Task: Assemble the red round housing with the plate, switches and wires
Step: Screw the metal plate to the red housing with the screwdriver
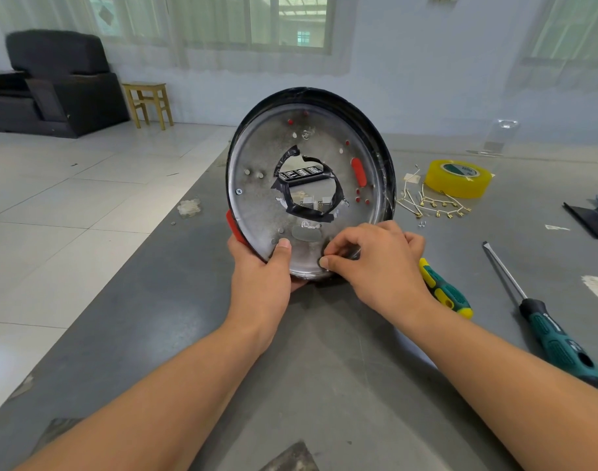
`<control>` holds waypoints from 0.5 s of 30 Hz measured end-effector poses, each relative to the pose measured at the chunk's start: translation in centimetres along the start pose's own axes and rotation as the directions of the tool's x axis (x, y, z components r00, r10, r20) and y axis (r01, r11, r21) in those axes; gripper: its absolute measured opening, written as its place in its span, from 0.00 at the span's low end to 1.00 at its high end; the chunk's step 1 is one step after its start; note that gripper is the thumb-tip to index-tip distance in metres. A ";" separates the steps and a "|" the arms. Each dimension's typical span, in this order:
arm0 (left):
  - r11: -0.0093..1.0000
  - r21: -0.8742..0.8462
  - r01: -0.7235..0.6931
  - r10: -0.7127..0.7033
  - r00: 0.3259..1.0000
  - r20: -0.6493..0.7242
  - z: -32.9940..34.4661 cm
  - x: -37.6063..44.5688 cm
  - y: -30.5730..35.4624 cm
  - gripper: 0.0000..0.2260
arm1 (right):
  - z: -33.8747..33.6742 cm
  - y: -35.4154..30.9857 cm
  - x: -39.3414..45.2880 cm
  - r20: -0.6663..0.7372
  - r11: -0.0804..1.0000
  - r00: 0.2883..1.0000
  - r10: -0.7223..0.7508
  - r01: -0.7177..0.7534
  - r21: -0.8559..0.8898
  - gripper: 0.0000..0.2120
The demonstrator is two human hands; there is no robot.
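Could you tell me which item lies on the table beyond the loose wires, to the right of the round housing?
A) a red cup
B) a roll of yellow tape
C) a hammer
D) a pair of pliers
B: a roll of yellow tape lies flat on the grey table just behind the wires.

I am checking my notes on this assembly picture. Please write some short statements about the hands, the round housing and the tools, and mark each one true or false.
1. The left hand holds the round housing tilted up off the table. True.
2. The right hand grips a screwdriver. False: it pinches something small at the plate's lower edge.
3. The yellow tape roll lies right of the housing. True.
4. The plate has no opening. False: it has a taped central hole.
5. Both screwdrivers lie on the table. True.
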State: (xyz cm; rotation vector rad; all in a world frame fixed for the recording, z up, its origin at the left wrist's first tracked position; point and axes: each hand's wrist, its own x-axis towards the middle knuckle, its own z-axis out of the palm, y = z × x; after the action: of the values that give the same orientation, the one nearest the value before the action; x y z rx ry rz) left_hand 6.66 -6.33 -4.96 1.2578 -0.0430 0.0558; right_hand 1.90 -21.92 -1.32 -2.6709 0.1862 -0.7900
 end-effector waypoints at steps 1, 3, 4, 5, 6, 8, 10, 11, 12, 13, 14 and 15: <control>1.000 -0.002 0.001 -0.001 1.000 -0.004 0.0 0.0 0.0 0.21 | 0.0 0.0 0.0 0.003 1.000 1.000 0.001 -0.001 -0.004 0.06; 1.000 -0.005 0.001 -0.001 1.000 -0.010 0.1 0.1 0.0 0.21 | 0.0 0.0 0.0 0.018 1.000 1.000 0.004 -0.004 -0.005 0.06; 1.000 -0.005 -0.001 0.001 1.000 -0.013 0.1 0.1 0.0 0.21 | 0.0 0.1 0.0 0.027 1.000 1.000 0.007 -0.007 0.002 0.05; 1.000 -0.006 -0.003 0.003 1.000 -0.015 0.1 0.1 -0.1 0.21 | 0.1 0.1 0.0 0.037 1.000 0.999 0.012 -0.012 0.015 0.05; 1.000 -0.007 -0.005 0.004 1.000 -0.018 0.1 0.1 -0.1 0.21 | 0.2 0.1 0.0 0.048 0.999 0.999 0.018 -0.019 0.031 0.05; 1.000 -0.012 -0.009 0.009 1.000 -0.019 0.1 0.2 -0.1 0.21 | 0.3 0.1 0.0 0.069 0.998 0.997 0.027 -0.032 0.060 0.05; 1.000 -0.013 -0.013 0.013 1.000 -0.017 0.1 0.2 -0.2 0.21 | 0.4 0.3 0.0 0.078 0.996 0.996 0.033 -0.040 0.080 0.04; 1.000 -0.012 -0.013 0.013 1.000 -0.020 0.2 0.2 -0.2 0.22 | 0.3 0.4 0.0 0.081 0.995 0.996 0.034 -0.041 0.087 0.04; 1.000 -0.013 -0.012 0.012 1.000 -0.023 0.2 0.2 -0.2 0.22 | 0.3 0.4 -0.1 0.085 0.995 0.996 0.032 -0.039 0.093 0.03; 1.000 -0.015 -0.013 0.012 1.000 -0.024 0.2 0.2 -0.2 0.22 | 0.3 0.4 -0.1 0.089 0.994 0.996 0.027 -0.036 0.099 0.03; 1.000 -0.016 -0.014 0.013 1.000 -0.024 0.1 0.3 -0.1 0.22 | 0.3 0.4 -0.2 0.091 0.994 0.996 0.022 -0.031 0.104 0.02; 1.000 -0.015 -0.014 0.014 1.000 -0.025 0.1 0.3 -0.1 0.22 | 0.3 0.3 -0.2 0.086 0.994 0.996 0.017 -0.027 0.107 0.02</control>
State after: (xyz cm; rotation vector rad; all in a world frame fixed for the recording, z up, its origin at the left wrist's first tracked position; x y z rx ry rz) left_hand 6.94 -6.47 -5.01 1.2420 -0.0310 0.0830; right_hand 1.88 -22.09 -1.75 -2.5896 0.1467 -0.6588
